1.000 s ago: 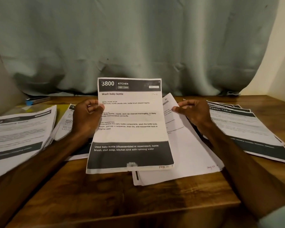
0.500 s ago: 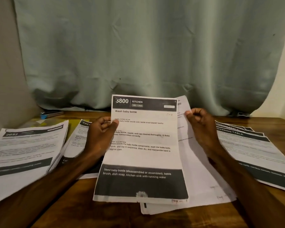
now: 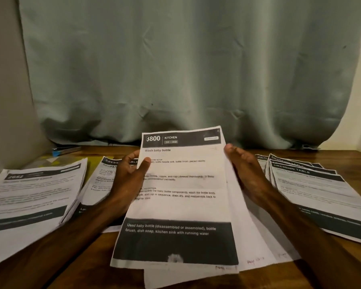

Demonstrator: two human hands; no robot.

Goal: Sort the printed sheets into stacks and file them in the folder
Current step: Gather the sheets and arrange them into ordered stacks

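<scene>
A person's left hand pinches the "Wash baby bottle" sheet by its left edge, thumb in front, fingers curled behind. The right hand lays straight fingers, held together, along its right edge. A left stack and a right stack flank the fingers on the bench.

The left stack runs off your frame's left edge; the held sheet hides fingers of your left hand.
</scene>
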